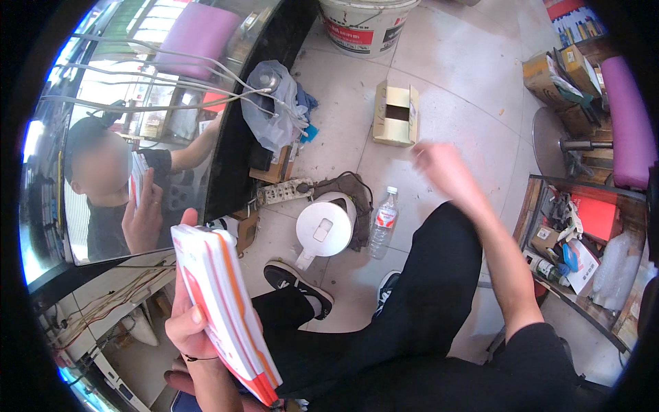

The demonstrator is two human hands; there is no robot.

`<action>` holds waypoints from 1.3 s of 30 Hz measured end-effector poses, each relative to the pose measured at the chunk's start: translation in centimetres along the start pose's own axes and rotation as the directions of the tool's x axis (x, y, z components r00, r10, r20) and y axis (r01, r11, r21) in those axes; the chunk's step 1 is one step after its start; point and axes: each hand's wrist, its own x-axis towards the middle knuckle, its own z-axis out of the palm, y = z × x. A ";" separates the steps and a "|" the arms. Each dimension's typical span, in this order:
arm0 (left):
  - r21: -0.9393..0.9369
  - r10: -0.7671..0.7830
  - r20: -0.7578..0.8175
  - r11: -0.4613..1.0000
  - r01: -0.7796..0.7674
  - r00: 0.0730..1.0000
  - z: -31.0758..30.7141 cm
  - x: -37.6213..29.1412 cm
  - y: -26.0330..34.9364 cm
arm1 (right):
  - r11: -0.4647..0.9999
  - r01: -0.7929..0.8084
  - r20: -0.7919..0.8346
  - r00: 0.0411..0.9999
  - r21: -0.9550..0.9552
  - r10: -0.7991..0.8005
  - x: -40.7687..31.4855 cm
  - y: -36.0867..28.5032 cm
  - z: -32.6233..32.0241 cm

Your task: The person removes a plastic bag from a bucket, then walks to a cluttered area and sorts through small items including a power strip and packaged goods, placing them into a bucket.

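My left hand (186,325) grips a stack of thin white, red and orange packs (226,309), held upright at the lower left; its thumb presses the side facing me. Whether they are flat boxes or booklets is unclear. Stretched forward over my knee, my right hand (440,160) is blurred, its fingers bent and nothing visible in them. Just beyond its fingertips, apart or touching I cannot tell, a small open cardboard box (382,116) stands on the tiled floor. Below it are a clear plastic water bottle (384,224) and a white electric kettle (322,232).
A glass-topped counter (195,129) on the left carries several white cables (170,105). Beside it hang a plastic bag (267,113) and a power strip (283,192) lies below. A bucket (368,28) stands ahead. On the right are a pink-topped stool (629,123) and a cluttered glass-topped table (538,257).
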 end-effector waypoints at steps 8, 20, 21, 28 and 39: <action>0.137 -0.066 -0.110 0.987 0.081 0.992 1.5 0.2 0.1 | 0.722 -0.467 0.182 0.880 0.511 0.440 0.4 -7.5 25.6; 0.192 -0.076 -0.145 0.976 0.103 0.987 0.6 -0.4 0.0 | 0.636 -0.580 0.018 0.746 0.508 0.666 0.2 -6.7 29.7; 0.180 -0.070 -0.136 0.979 0.094 0.988 0.7 -0.4 -0.1 | 0.687 -0.545 0.002 0.784 0.482 0.621 0.0 -6.3 29.7; 0.160 -0.061 -0.107 0.984 0.077 0.992 1.6 0.0 -0.8 | 0.808 -0.447 -0.073 0.858 0.385 0.509 0.2 -3.4 30.1; 0.122 -0.106 -0.129 0.985 0.122 0.986 2.8 0.3 -0.5 | 0.640 0.066 0.090 0.974 0.766 -0.208 7.5 -6.6 -0.3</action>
